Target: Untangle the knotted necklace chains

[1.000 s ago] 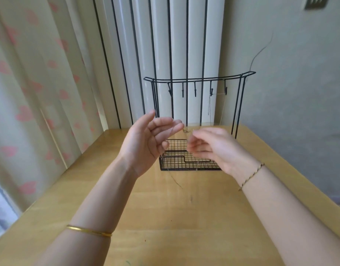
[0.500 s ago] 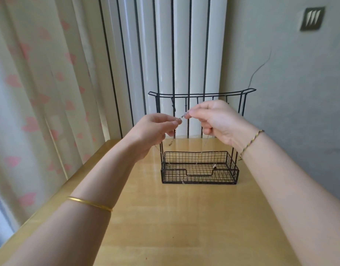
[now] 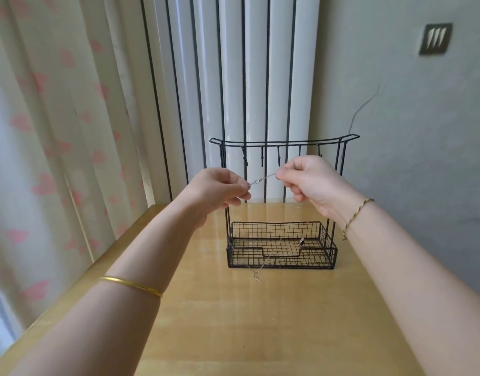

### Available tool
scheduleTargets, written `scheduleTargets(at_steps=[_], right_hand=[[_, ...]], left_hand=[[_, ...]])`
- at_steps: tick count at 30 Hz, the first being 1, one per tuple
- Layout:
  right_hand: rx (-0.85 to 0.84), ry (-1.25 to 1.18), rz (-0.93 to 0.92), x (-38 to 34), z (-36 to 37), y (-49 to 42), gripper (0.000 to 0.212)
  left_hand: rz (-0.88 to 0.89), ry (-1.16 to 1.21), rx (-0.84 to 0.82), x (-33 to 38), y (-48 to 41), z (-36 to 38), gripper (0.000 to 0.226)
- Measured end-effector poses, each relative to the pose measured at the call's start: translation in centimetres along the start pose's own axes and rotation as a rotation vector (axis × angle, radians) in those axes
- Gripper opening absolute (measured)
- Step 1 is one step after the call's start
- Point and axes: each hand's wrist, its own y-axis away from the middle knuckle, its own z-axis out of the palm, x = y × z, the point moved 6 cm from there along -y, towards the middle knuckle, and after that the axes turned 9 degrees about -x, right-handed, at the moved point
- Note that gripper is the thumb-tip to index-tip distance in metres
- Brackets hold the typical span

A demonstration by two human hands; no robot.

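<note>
1. The left hand (image 3: 220, 189) and right hand (image 3: 309, 183) are raised side by side above the far half of the surface (image 3: 260, 327), which is pale, glossy wood.
2. Each hand's fingers (image 3: 283, 176) are curled and pinch one end of a short, taut run of necklace chain (image 3: 264, 178). Its clasp sits just beside the left fingertips.
3. Thin strands of the chain fall from the hands into and across the wire stand (image 3: 282, 263). A small pendant (image 3: 301, 241) hangs over the stand's mesh tray, and a little metal end (image 3: 256, 276) dangles at the tray's 7 o'clock. I cannot tell if it touches the wood.
4. The black stand is at the surface's 12 o'clock, with a row of hooks (image 3: 279, 158) under its top bar.
5. A gold bangle (image 3: 130, 286) circles the left forearm and a braided bracelet (image 3: 356, 215) the right wrist.
6. Behind the stand rise white radiator columns (image 3: 233, 77). At 9 o'clock hangs a curtain (image 3: 57, 131) printed with pink hearts, and at 3 o'clock is a grey wall (image 3: 409, 145) with a small dark plate (image 3: 435, 39).
</note>
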Motion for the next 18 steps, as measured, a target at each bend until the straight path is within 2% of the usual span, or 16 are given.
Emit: scheduleTargets(at_steps=[6, 14, 18], right_hand=[[0.069, 0.013, -0.012, 0.2, -0.5, -1.2, 0.014], [0.242, 0.028, -0.027, 0.5, -1.0, -3.8, 0.011], [0.300, 0.123, -0.033, 0.5, -1.3, -4.8, 0.021]], left_hand=[[0.048, -0.238, 0.196, 2.2, -1.5, -1.2, 0.008], [0.100, -0.010, 0.220, 2.5, -4.1, -1.2, 0.010], [0.133, -0.040, 0.249, 2.4, -5.1, -1.5, 0.013]])
